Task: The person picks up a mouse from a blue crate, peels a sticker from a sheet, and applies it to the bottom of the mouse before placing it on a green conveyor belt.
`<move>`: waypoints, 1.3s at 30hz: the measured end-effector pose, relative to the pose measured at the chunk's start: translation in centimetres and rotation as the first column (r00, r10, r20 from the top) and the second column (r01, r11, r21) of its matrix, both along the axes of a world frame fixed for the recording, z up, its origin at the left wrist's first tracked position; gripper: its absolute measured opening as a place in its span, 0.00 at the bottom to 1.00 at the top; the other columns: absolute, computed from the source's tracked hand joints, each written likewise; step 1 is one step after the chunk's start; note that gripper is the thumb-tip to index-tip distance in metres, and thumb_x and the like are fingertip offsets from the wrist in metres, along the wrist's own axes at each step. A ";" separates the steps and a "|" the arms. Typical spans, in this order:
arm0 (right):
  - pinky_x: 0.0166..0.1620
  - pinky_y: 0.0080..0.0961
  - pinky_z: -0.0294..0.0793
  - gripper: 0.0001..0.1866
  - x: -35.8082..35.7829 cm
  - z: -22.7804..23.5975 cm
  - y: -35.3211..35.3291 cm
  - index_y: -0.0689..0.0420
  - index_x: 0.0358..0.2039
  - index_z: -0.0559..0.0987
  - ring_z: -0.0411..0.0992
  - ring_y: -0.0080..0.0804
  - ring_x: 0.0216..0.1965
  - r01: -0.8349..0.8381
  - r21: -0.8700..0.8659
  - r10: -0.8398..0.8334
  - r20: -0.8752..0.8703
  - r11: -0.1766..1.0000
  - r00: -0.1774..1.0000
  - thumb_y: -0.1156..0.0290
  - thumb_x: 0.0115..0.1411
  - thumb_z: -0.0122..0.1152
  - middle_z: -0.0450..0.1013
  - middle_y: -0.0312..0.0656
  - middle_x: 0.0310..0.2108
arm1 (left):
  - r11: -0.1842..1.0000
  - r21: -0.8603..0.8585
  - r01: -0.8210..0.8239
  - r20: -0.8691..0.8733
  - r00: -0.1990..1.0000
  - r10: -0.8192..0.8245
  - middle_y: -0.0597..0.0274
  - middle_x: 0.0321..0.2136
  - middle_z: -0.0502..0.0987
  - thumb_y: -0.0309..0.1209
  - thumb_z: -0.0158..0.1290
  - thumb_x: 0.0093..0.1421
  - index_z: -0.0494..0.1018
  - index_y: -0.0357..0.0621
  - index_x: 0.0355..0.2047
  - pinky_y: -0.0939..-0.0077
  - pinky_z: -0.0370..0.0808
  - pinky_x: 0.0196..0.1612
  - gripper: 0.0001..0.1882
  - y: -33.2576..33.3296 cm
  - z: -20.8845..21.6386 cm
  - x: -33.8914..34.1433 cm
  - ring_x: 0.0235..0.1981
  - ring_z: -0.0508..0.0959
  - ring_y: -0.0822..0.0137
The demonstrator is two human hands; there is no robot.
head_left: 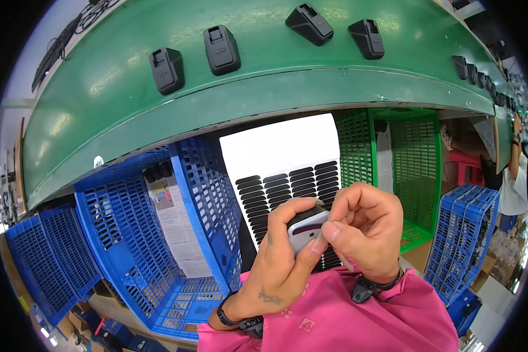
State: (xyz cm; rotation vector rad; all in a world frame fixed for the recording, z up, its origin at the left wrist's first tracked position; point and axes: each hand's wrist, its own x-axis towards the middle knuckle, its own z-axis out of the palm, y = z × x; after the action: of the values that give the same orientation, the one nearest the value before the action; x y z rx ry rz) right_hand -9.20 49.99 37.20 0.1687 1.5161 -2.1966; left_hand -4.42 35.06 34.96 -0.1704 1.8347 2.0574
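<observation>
My left hand (278,249) is wrapped round a small device (304,237) with a pale grey face, a dark window and a black body, held in front of my chest. Its thumb lies along the face's lower edge. My right hand (372,232) is closed in a pinch at the device's right edge, thumb and forefinger together; whatever is between those fingertips is too small to make out. A pale strip (345,261) shows below the right hand. Just beyond both hands is a white sheet (281,144) bearing columns of black rounded strips, partly covered by my hands.
Black cradle-shaped units (222,50) stand spaced along the green bench (264,88), with several more at its far right. Blue crates (135,234) flank me on the left, one holding printed paper. A green crate (416,170) and a stacked blue crate (460,234) stand right.
</observation>
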 end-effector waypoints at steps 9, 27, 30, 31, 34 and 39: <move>0.24 0.11 0.69 0.05 0.2 -0.1 -0.4 0.68 0.29 0.70 0.72 0.16 0.23 0.039 0.083 -0.037 -0.033 0.996 0.999 0.83 0.53 0.58 0.72 0.38 0.21 | 0.998 -0.046 -0.030 -0.090 0.996 0.026 0.48 0.42 0.68 0.29 0.48 0.62 0.54 0.36 0.55 0.69 0.71 0.41 0.23 0.3 -0.2 0.0 0.38 0.74 0.60; 0.21 0.13 0.69 0.07 0.8 -1.4 -2.1 0.68 0.32 0.70 0.70 0.16 0.20 0.228 0.115 -0.211 -0.148 0.967 0.966 0.83 0.54 0.58 0.70 0.36 0.20 | 0.996 0.019 -0.089 -0.030 0.996 0.090 0.57 0.34 0.69 0.27 0.44 0.63 0.49 0.39 0.56 0.84 0.68 0.26 0.23 0.6 -0.8 -0.1 0.24 0.69 0.76; 0.22 0.13 0.67 0.07 1.2 -2.5 -1.4 0.67 0.33 0.71 0.67 0.14 0.21 0.305 0.173 -0.253 -0.269 0.937 0.929 0.82 0.54 0.59 0.68 0.34 0.21 | 0.937 0.220 -0.270 0.040 0.963 0.267 0.54 0.39 0.70 0.28 0.44 0.64 0.49 0.40 0.57 0.84 0.69 0.25 0.24 0.7 -1.0 -0.1 0.23 0.70 0.75; 0.22 0.13 0.66 0.07 1.4 -3.2 -0.8 0.66 0.33 0.72 0.66 0.14 0.21 0.311 0.256 -0.207 -0.363 0.915 0.909 0.81 0.54 0.59 0.67 0.33 0.21 | 0.937 0.221 -0.269 0.037 0.963 0.268 0.54 0.39 0.70 0.28 0.44 0.64 0.49 0.40 0.57 0.84 0.69 0.25 0.24 0.7 -0.9 -0.2 0.23 0.70 0.75; 0.29 0.13 0.63 0.07 1.3 -2.9 0.2 0.64 0.32 0.73 0.63 0.16 0.25 -0.075 0.500 0.230 -0.257 0.863 0.938 0.77 0.53 0.58 0.67 0.33 0.25 | 0.879 0.303 -0.367 0.031 0.926 0.376 0.49 0.45 0.67 0.28 0.43 0.63 0.49 0.40 0.57 0.82 0.71 0.29 0.23 0.6 -1.2 -0.4 0.29 0.72 0.73; 0.27 0.16 0.64 0.09 2.5 -4.7 0.6 0.65 0.27 0.73 0.64 0.18 0.24 -0.177 0.258 0.210 -0.108 0.950 0.972 0.72 0.51 0.61 0.68 0.36 0.24 | 0.919 0.233 -0.318 -0.071 0.937 0.343 0.51 0.45 0.68 0.28 0.51 0.58 0.53 0.38 0.55 0.74 0.70 0.46 0.27 0.2 -2.1 0.4 0.41 0.71 0.68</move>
State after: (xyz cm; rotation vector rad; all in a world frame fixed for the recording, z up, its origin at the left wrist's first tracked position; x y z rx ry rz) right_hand -6.67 50.59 32.49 -0.0506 1.7974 -1.8939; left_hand -4.03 35.28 32.83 -0.3345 1.7188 2.5316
